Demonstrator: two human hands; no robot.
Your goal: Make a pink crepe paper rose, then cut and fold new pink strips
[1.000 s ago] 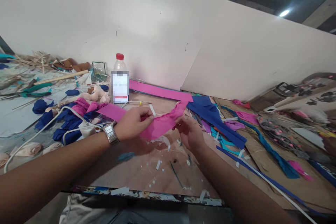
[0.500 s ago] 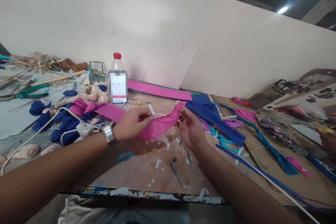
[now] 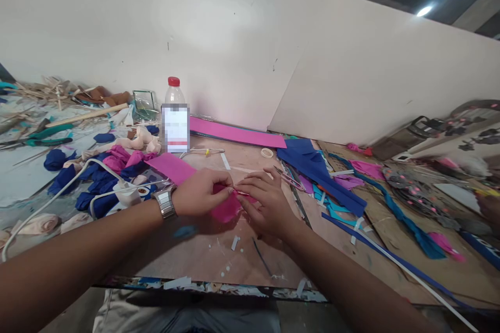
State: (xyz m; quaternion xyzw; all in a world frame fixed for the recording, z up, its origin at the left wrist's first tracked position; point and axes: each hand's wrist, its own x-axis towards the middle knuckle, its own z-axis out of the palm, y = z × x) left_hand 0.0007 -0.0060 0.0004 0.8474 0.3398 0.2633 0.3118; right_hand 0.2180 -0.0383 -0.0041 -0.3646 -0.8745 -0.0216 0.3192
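Observation:
A strip of pink crepe paper runs from the left into my hands, and its lower part hangs below my fingers. My left hand, with a metal watch at the wrist, pinches the strip's upper edge between thumb and forefinger. Right beside it, my right hand holds the paper's other end, its fingertips meeting the left ones. The paper between the fingers is mostly hidden. Behind my right hand, a ring of tape and a pair of scissors lie on the board.
Rolled blue, pink and cream paper flowers crowd the left, with a white cable and plug across them. A red-capped bottle stands at the back. Dark blue paper strips lie at right, near a long white stick.
My right hand has moved left and closed in beside my left hand, bunching the pink paper between them. The tape ring and scissors behind it have come into view.

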